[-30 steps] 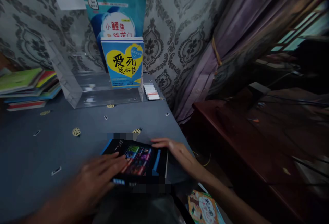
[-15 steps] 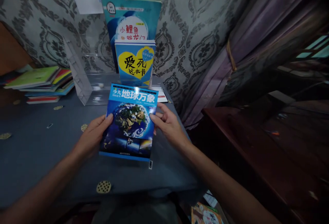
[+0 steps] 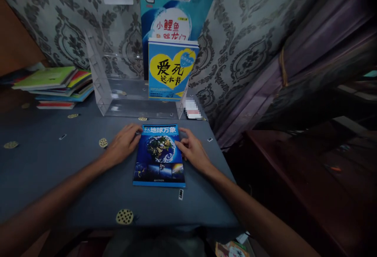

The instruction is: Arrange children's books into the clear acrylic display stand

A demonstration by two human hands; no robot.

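A blue book with a globe on its cover [image 3: 160, 156] lies face up on the grey-blue tablecloth [image 3: 97, 194]. At its upper left edge rests my left hand [image 3: 122, 145], fingers stretched towards the book's side. My right hand [image 3: 193, 149] touches the right edge, thumb on or beside the cover and fingers apart. Behind the book stands a clear stepped rack [image 3: 126, 107]. It holds a blue book with a yellow heart [image 3: 172, 72], a teal book [image 3: 179, 5] above that, and another blue book at the top, partly cut off.
Several stacked books [image 3: 59, 84] lie at the back left. A phone-like object [image 3: 193, 109] sits right of the rack. A dark red surface [image 3: 288, 178] is beyond the table's right edge, and more books [image 3: 231, 249] are low down at the front.
The globe book has come down from a tilted, held position to lie on the table. My left hand's grip has loosened, and the camera view has shifted.
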